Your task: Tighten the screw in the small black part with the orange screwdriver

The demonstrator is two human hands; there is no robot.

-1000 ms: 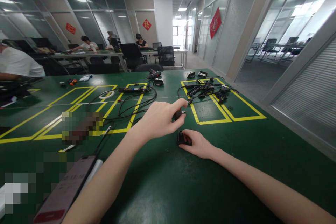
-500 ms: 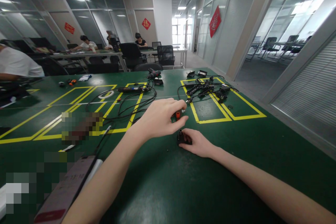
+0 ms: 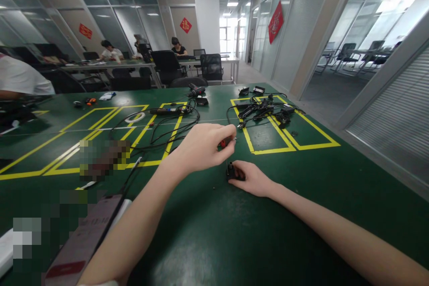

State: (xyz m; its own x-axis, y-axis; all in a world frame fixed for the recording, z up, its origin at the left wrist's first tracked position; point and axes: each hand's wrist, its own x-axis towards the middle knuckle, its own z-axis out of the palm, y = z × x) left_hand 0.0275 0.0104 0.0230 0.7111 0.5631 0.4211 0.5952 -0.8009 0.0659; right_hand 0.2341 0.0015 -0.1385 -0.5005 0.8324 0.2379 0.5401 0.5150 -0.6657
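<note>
My left hand (image 3: 214,145) is closed in a pinch above the table, a little beyond my right hand. Between its fingers shows the red part of a small screwdriver-like tool (image 3: 222,143); most of it is hidden by the hand. Low on the green table, my right hand (image 3: 253,179) grips a small black plastic part (image 3: 230,173) between thumb and fingers. A short round post stands up from this part, facing the underside of my left hand. The part's right side is covered by my fingers.
Black cables and adapters (image 3: 258,111) lie tangled inside yellow tape outlines at the right back. A power drill (image 3: 196,91) and a black pen-like tool (image 3: 170,111) with its cable are farther left. Near my left forearm lies a phone (image 3: 90,232). A person in white (image 3: 22,76) sits at left.
My left hand has tightened its pinch on the tool, the thumb and forefinger now closer together. My right hand stays in about the same place with the black part.
</note>
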